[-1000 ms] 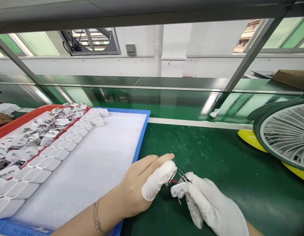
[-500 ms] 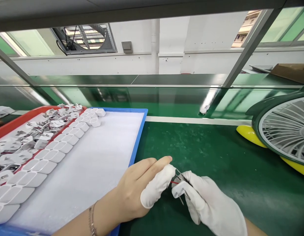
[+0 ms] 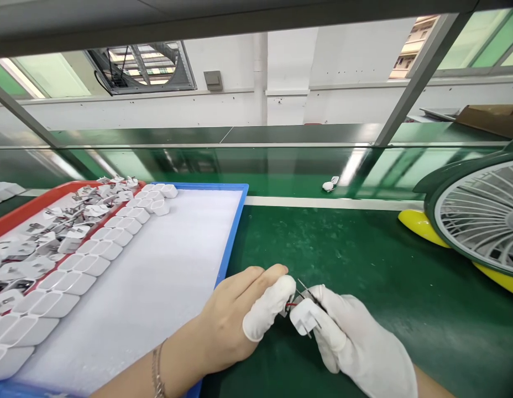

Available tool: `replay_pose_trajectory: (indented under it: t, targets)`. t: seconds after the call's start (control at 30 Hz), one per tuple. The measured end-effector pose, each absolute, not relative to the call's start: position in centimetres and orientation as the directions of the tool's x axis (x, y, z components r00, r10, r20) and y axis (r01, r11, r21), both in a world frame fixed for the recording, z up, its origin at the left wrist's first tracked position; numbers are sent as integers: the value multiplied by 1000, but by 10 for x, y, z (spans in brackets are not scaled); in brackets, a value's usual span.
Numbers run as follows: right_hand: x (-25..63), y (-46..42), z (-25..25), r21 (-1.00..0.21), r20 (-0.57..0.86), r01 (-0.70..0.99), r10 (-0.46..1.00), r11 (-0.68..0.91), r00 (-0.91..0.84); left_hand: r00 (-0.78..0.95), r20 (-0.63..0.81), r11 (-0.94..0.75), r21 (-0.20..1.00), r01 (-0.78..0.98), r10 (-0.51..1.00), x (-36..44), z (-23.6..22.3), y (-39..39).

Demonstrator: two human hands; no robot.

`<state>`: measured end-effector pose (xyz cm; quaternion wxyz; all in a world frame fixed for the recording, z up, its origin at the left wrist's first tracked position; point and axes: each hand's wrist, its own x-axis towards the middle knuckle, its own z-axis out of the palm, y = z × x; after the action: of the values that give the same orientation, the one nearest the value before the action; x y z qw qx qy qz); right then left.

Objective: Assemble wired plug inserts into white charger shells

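Note:
My left hand [image 3: 234, 315] wears a white cloth cover on its thumb. Its thumb and fingers pinch a small dark part [image 3: 284, 311], mostly hidden, from which a short red wire [image 3: 292, 304] runs to the right. My right hand [image 3: 356, 337], in a white glove, grips a white plug piece [image 3: 303, 317] with metal prongs pointing down. Thin metal tips, apparently tweezers [image 3: 307, 288], stick out from between the same gloved fingers towards my left thumb. Both hands are close together, low above the green work surface [image 3: 323, 243], joined by the wired part between them.
On the left lies a blue-rimmed tray [image 3: 234, 232] with rows of white plug shells [image 3: 90, 264]. Beyond it, a red bin [image 3: 16, 215] holds many wired plug pieces. A fan [image 3: 484, 215] with yellow feet stands right. Small white parts [image 3: 330, 184] lie on the green strip behind.
The plug piece in my right hand has turned, so more of its white face shows. My left hand has barely moved. The white parts on the back strip have shifted left.

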<state>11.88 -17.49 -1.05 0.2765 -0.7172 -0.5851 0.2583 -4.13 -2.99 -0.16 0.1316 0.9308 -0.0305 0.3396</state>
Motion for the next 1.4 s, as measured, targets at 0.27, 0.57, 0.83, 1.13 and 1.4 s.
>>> replay_pose_trajectory:
  t: [0.27,0.57,0.83,1.13,1.4]
  targets:
    - [104,-179,-19,-591,-62,742,935,-317,350,776,631,-972,183,-145,3,-40,-2,-30]
    - [110,-172,-12,-661,-99,694,950,-286,296,829,508,-903,430,-7,235,-41,-1,-29]
    - [111,-176,-12,-769,-36,608,963,-196,265,790,483,-802,597,18,377,-43,-9,-26]
    - [122,-164,-20,-751,74,640,942,-162,326,828,377,-661,750,-10,415,-44,-7,-30]
    - [148,-149,-74,-613,123,748,905,-253,407,816,339,-503,862,-69,468,-40,6,-35]
